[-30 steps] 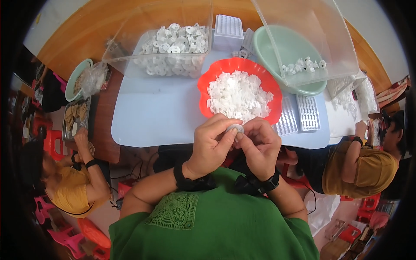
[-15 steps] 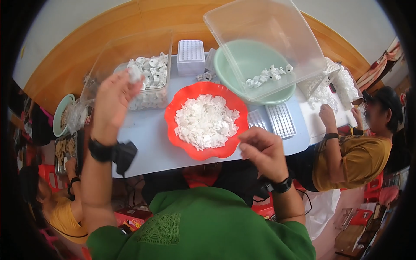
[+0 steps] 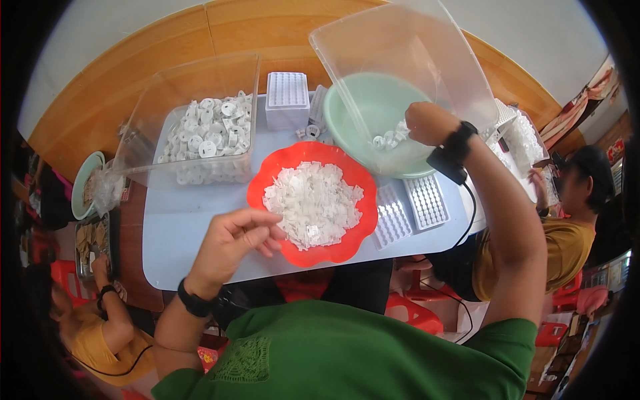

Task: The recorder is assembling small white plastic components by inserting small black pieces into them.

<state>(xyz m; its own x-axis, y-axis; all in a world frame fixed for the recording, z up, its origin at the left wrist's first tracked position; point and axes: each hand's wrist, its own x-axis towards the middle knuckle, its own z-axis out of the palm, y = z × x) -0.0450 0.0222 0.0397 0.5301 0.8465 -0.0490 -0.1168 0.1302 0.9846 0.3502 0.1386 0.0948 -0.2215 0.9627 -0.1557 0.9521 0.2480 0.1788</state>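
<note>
My left hand (image 3: pixel 241 239) hovers at the near left rim of a red scalloped basin (image 3: pixel 363 233); its fingers are apart and nothing shows in them. Small flat white plastic pieces (image 3: pixel 313 197) fill that basin. My right hand (image 3: pixel 430 123) is curled over the pale green basin (image 3: pixel 343 120), fingers bent down and mostly hidden. Beside those fingers lie several small white round plastic parts (image 3: pixel 388 140). A clear bin (image 3: pixel 143 137) at the far left is heaped with similar white round parts (image 3: pixel 208 130).
A large clear bin (image 3: pixel 373 40) tilts over the green basin. White trays with rows of cups (image 3: pixel 427 200) lie right of the red basin, and a stack of such trays (image 3: pixel 287 100) stands behind. People sit at right (image 3: pixel 560 247) and left (image 3: pixel 110 333).
My left hand has come down from the clear bin to the red basin, and the white round part no longer shows in it. My right hand has reached forward over the green basin.
</note>
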